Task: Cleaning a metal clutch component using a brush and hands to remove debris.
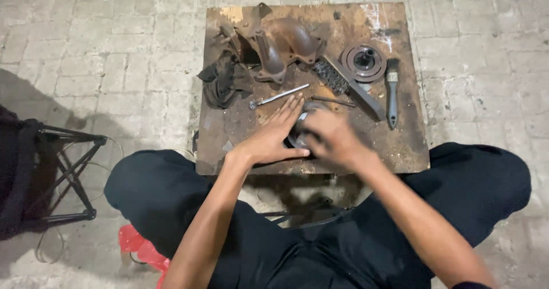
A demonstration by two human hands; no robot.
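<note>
Looking down from a head camera, a seated person in dark trousers works over a small, stained, rusty-brown square table set on grey paving bricks. Both hands meet near the table's front edge on a round grey metal part, mostly hidden between them. The left hand lies flat and open beside it, fingers stretched forward and thumb against the part's front, seemingly bracing it so it cannot slide. The right hand is blurred and cupped over the part from above; its fingers appear curled around it, though the grip itself cannot be made out clearly. Tools lie at the back, within reach but apart from the hands: a rusty curved cast-metal manifold, a crumpled black rag, a thin silver metal rod, a wire brush, a dark round pulley-like disc and a small black-handled paintbrush.
</note>
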